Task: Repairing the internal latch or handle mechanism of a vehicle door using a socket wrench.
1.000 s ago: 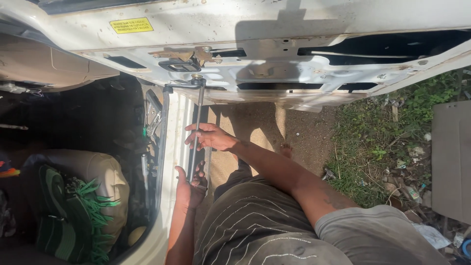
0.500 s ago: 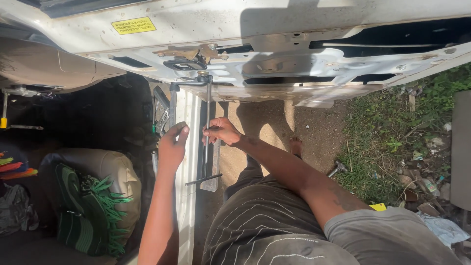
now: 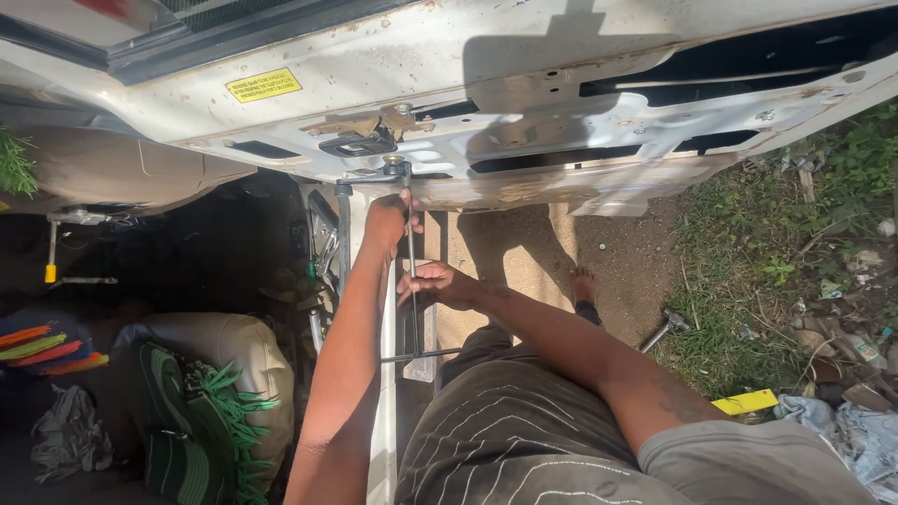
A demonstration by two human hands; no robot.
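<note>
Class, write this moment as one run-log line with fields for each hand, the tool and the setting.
left hand: grips rod top | right hand: grips rod middle | long metal rod: upright at door edge | white car door: open, bare inner panel

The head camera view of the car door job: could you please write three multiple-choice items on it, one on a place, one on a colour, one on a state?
1. Where is the left hand?
A. high on the long metal rod, under the door
B. on the grass
C. on the seat

2. What colour is the sticker on the door?
A. blue
B. yellow
C. green

3. How does the right hand meet the rod?
A. apart from it
B. closed around it
C. flat on the ground

Answers: 1 A, it grips the rod's top; 2 B, it is yellow; 3 B, fingers wrap the shaft.
</note>
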